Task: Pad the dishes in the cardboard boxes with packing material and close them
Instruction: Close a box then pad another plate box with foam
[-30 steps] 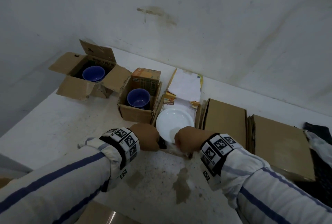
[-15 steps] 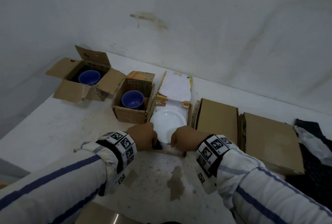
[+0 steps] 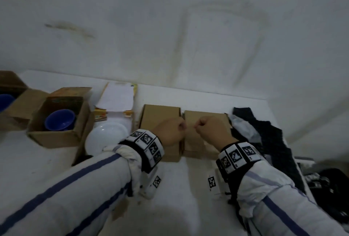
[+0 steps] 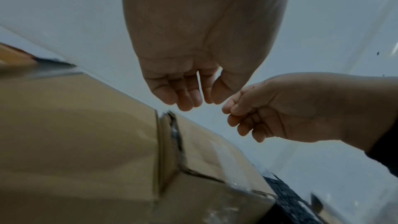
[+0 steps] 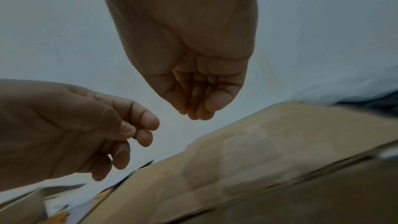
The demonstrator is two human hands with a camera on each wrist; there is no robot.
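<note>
Head view: the left hand and the right hand hover close together, knuckles almost meeting, over the seam between two closed plain brown cardboard boxes. Both hands have their fingers loosely curled with nothing in them, as the wrist views confirm: the left hand and right hand hang above the cardboard without touching it.

Under the left hand lies the left closed brown box, flat-topped and unmarked; under the right hand the right closed brown box, just beside it, a narrow dark gap between them.

Left of the left hand, a shallow open carton with a printed white-and-orange lid flap folded back holds a round white plate, uncovered. Further left, a small open brown box contains a blue bowl, bare of padding. At the far left edge another open box shows a second blue bowl, partly cut off.

Right of the right hand, a heap of dark and white crumpled cloth lies against the right box. All rest on a white speckled tabletop against a white wall.
</note>
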